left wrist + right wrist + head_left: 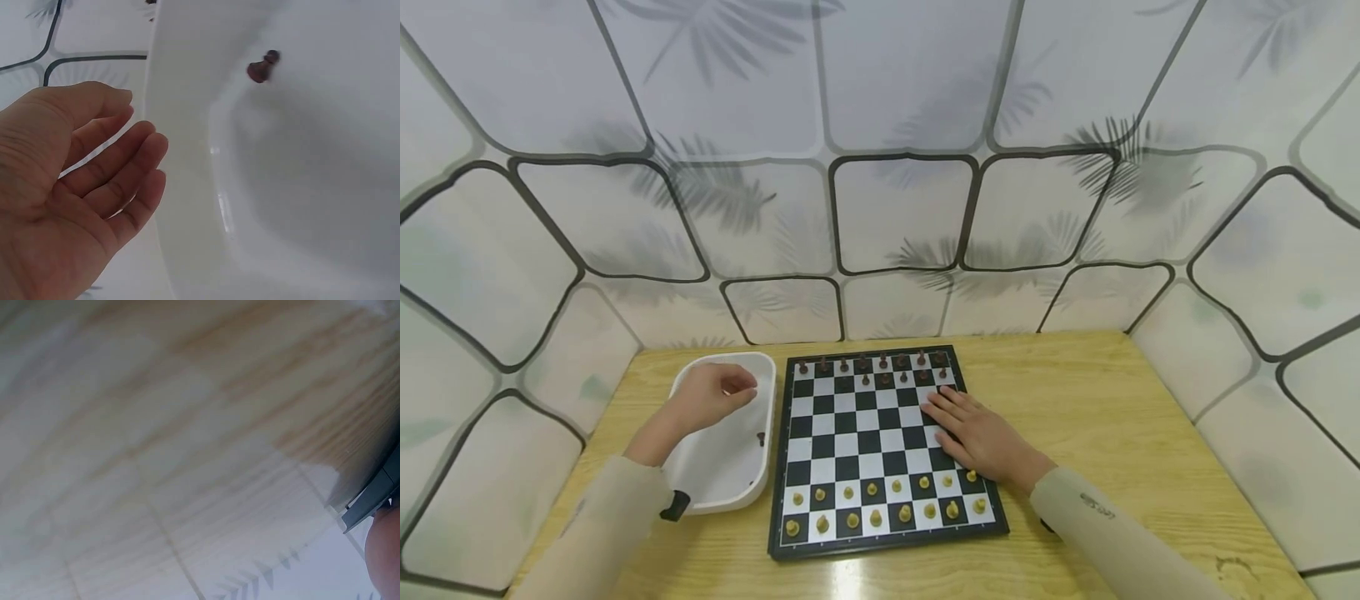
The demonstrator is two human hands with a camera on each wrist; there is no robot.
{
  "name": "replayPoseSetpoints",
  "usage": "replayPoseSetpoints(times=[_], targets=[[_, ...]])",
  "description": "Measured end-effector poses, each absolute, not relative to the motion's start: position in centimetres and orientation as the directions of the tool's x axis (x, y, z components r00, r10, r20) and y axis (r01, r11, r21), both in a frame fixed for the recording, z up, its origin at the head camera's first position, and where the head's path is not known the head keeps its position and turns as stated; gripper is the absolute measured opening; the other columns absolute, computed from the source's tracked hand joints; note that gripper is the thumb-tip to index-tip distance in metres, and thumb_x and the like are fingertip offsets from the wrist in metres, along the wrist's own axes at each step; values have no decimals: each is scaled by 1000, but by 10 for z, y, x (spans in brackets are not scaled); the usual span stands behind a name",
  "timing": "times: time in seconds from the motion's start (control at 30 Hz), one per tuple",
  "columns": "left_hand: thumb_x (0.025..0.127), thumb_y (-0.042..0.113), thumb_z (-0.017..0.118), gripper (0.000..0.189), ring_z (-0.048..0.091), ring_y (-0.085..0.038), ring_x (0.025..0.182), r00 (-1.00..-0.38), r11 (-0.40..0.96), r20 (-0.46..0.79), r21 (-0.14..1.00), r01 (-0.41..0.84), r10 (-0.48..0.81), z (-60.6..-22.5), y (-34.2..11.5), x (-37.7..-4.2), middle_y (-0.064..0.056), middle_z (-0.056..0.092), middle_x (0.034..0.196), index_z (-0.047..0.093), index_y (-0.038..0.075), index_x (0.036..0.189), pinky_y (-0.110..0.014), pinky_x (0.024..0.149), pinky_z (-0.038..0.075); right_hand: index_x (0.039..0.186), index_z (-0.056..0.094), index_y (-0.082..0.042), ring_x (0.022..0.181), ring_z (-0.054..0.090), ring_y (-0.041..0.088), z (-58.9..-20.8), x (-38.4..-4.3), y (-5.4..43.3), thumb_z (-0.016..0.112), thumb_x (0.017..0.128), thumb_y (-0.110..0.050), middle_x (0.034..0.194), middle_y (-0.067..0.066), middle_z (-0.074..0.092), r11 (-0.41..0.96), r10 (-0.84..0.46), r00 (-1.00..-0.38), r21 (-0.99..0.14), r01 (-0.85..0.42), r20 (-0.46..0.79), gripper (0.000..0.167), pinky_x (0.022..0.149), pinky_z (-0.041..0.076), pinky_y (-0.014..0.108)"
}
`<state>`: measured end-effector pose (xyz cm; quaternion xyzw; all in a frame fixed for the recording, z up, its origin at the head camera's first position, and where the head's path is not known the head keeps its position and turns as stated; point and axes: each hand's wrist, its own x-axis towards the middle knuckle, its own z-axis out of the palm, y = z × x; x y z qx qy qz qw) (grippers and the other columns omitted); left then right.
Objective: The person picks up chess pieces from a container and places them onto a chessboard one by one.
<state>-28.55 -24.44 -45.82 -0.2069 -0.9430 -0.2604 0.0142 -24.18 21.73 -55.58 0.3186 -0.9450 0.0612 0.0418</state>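
Note:
My left hand (711,396) hovers over the white plastic tub (730,505), its fingers loosely bent and nothing between them. In the left wrist view the thumb and fingers (147,140) stand apart in front of the tub's pale rim. A dark brown chess pawn (264,67) lies inside the tub. My right hand (981,433) rests with spread fingers on the right edge of the chessboard (850,421). Dark brown pieces (883,362) stand along the far rows, and gold pieces (905,513) fill the two near rows.
Board and tub sit on a light wooden table (1075,392), the tub left of the board. A patterned wall (895,217) closes off the back and both sides. The right wrist view shows mostly blurred wood grain (187,425) and part of the dark board edge (375,494).

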Motion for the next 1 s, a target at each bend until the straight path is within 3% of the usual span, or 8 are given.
replayPoseSetpoints(times=[0.27, 0.67, 1.0], targets=[[93, 13, 76, 12, 67, -12, 86, -881, 751, 22, 513, 415, 472, -474, -243, -274, 0, 77, 93, 79, 7, 104, -29, 73, 54, 164, 39, -19, 159, 33, 30, -555, -241, 218, 42, 112, -45, 170, 4, 39, 788, -599, -790, -76, -611, 131, 58, 128, 31, 49], [79, 12, 83, 28, 60, -12, 84, -856, 761, -81, 505, 406, 510, -489, -241, -266, 3, 72, 90, 78, 7, 106, -31, 76, 52, 164, 39, -17, 160, 32, 31, -554, -242, 217, 43, 112, -43, 170, 6, 39, 788, -599, -790, -81, -611, 127, 58, 129, 30, 49], [75, 8, 85, 24, 56, -9, 77, -846, 762, -73, 480, 435, 529, -504, -239, -266, 5, 68, 83, 76, 10, 97, -27, 72, 50, 164, 39, -18, 160, 31, 30, -554, -241, 216, 40, 112, -46, 170, 5, 38, 790, -598, -794, -83, -607, 113, 59, 129, 30, 48]])
